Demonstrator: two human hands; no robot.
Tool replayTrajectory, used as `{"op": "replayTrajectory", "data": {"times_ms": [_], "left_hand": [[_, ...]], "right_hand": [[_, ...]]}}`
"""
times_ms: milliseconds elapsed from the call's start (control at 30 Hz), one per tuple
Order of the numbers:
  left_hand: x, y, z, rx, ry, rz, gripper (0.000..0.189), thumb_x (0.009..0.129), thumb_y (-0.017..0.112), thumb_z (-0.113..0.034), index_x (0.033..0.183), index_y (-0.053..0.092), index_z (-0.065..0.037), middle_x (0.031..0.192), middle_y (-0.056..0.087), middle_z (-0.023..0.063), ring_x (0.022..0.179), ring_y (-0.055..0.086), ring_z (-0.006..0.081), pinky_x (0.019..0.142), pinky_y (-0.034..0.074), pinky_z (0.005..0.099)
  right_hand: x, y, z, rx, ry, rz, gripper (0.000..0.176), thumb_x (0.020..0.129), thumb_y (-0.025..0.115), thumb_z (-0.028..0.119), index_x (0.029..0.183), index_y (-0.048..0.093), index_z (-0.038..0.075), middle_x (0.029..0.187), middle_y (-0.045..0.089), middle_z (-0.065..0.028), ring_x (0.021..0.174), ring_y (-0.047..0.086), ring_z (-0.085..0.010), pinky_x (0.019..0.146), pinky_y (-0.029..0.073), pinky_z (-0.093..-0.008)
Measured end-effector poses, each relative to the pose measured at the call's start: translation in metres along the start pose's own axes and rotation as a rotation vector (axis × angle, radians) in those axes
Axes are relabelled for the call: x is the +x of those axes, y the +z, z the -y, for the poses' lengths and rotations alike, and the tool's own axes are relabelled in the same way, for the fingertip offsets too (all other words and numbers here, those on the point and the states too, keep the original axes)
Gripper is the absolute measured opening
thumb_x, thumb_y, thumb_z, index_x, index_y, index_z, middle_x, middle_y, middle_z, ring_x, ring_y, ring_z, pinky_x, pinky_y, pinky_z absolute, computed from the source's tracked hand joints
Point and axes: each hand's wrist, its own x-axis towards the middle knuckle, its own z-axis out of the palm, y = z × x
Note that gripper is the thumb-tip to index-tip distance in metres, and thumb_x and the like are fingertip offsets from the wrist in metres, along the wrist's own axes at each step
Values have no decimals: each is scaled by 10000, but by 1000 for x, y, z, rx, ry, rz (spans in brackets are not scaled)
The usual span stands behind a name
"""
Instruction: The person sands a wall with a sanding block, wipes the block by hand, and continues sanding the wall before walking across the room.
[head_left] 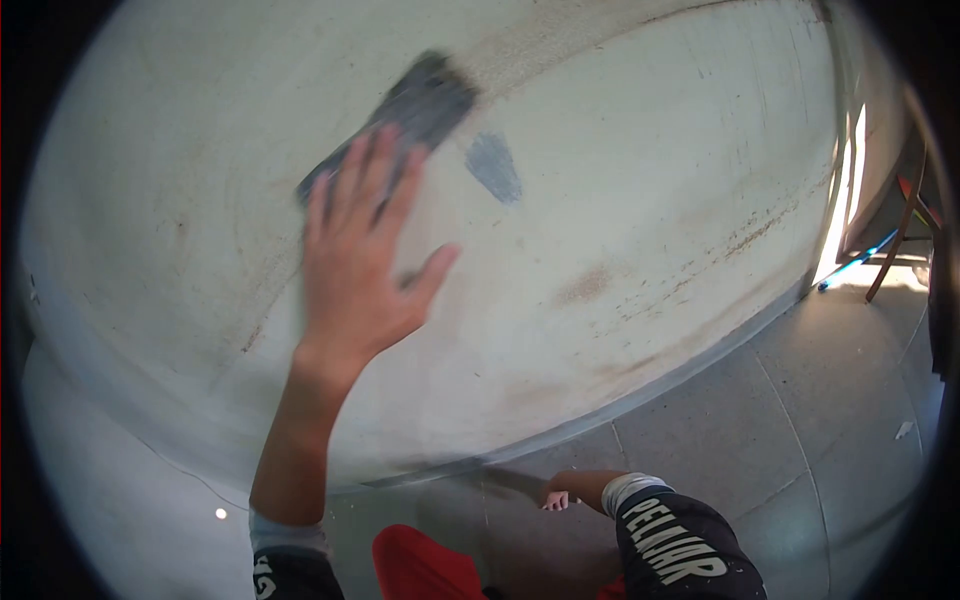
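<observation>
Left hand [355,270], upper left of frame: fingers spread flat, fingertips pressing a grey sanding pad [425,105] against the pale wall [650,150]. Right hand [557,497], bottom centre, hangs near the tiled floor [800,420]; whether it is open or closed cannot be told.

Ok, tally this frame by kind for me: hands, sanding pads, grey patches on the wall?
Hands: 2, left hand and right hand
Grey sanding pad: 1
Grey patch: 1
Total: 4

A stained pale wall [650,200] is spreading around the fingers [352,180]; far right of them, sunlight [852,170] is streaming onto grey floor tiles [800,430].
</observation>
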Motion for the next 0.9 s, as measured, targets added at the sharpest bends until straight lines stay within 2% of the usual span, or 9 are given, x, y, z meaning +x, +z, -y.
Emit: {"op": "replayTrajectory", "data": {"times_ms": [67, 133, 300, 367, 433, 600, 667, 867, 900], "left_hand": [[-13, -4, 10, 0, -3, 37, 836, 856, 719, -401, 1568, 377, -130, 1653, 288, 127, 1533, 243, 323, 1211, 180, 566], [-7, -3, 9, 2, -11, 79, 861, 851, 739, -372, 1582, 351, -134, 1663, 263, 138, 1536, 228, 351, 1208, 164, 591], [82, 11, -30, -29, 144, -108, 892, 846, 727, -418, 1582, 336, -102, 1656, 284, 125, 1533, 244, 327, 1211, 164, 581], [124, 22, -49, 0, 232, -185, 809, 971, 481, -546, 1519, 363, 37, 1610, 318, 202, 1531, 229, 298, 1265, 161, 489], [155, 37, -72, 1, 225, -240, 817, 957, 504, -534, 1519, 359, 40, 1612, 315, 202, 1531, 230, 297, 1265, 159, 491], [125, 33, -66, -121, 210, -247, 812, 939, 538, -487, 1517, 353, 52, 1611, 316, 201, 1530, 234, 286, 1267, 155, 480], [78, 28, -46, -244, 155, -175, 905, 841, 720, -430, 1574, 335, -66, 1651, 296, 119, 1530, 253, 320, 1213, 170, 569], [-12, 7, -15, -72, 54, 154, 959, 825, 728, -412, 1589, 281, -42, 1663, 257, 143, 1545, 213, 325, 1228, 121, 567], [-9, 4, -16, -62, 56, 187, 971, 821, 730, -409, 1592, 269, -40, 1667, 243, 146, 1550, 199, 326, 1230, 109, 567]], "right_hand": [[10, -7, -5, 22, 18, -41, 266, 1006, 367, 361, 785, 392, 214, 736, 277, 22, 654, 326, -154, 640, 368, -344], [49, -21, -20, 45, 29, -37, 388, 1007, 401, 555, 1230, 569, 286, 1143, 565, 43, 1134, 526, -151, 1004, 418, -589], [51, -23, -18, 95, 79, -29, 520, 1006, 387, 575, 1409, 515, 271, 1353, 560, 14, 1247, 518, -175, 1046, 410, -587], [48, -17, -15, 117, 117, -44, 575, 1005, 383, 581, 1475, 478, 263, 1435, 539, 3, 1293, 510, -183, 1057, 408, -583], [42, -14, -15, 91, 134, -102, 628, 1002, 372, 590, 1536, 411, 261, 1512, 492, -10, 1342, 492, -186, 1060, 410, -579], [15, 0, -11, 108, 117, -151, 625, 1005, 362, 595, 1535, 408, 266, 1528, 477, -12, 1353, 486, -183, 1056, 416, -575], [17, -3, -7, 106, 91, -165, 625, 1005, 360, 596, 1534, 407, 267, 1532, 473, -13, 1355, 485, -182, 1055, 417, -574], [30, -14, -18, 45, 34, -50, 629, 1011, 338, 601, 1528, 422, 251, 1518, 487, -15, 1334, 501, -184, 1036, 435, -579], [12, -8, -10, 90, 26, -43, 349, 1012, 350, 502, 1210, 449, 231, 1160, 421, -2, 1034, 467, -179, 889, 439, -470]]}}
